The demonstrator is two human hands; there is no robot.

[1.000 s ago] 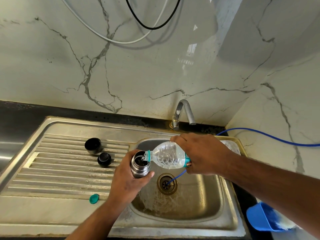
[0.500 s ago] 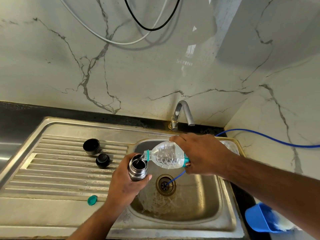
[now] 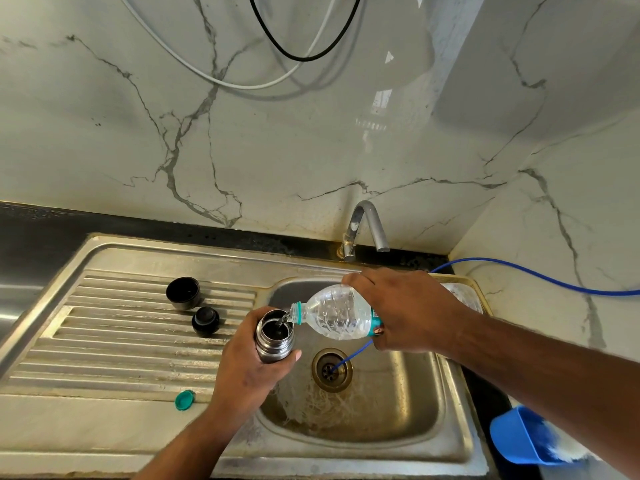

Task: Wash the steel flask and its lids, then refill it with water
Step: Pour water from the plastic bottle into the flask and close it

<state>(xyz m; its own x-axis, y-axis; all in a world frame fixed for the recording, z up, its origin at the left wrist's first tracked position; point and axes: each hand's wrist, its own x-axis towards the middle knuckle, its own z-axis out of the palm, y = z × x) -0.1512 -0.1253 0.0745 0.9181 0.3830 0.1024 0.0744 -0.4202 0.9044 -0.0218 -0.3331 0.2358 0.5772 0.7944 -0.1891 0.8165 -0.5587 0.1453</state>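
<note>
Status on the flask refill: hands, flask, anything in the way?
Left hand grips steel flask, mouth open. Right hand tips plastic bottle, pouring into flask. Cup lid and stopper off, on drainboard. Blue hose below bottle, clear of pour.

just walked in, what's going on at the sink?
A person is refilling the steel flask. The left hand holds it mouth up over the sink basin, while the right hand tips a clear plastic bottle so water runs into its open mouth. The cup lid and the black stopper lie apart on the drainboard, off the flask; a teal bottle cap sits nearer the front edge.
</note>
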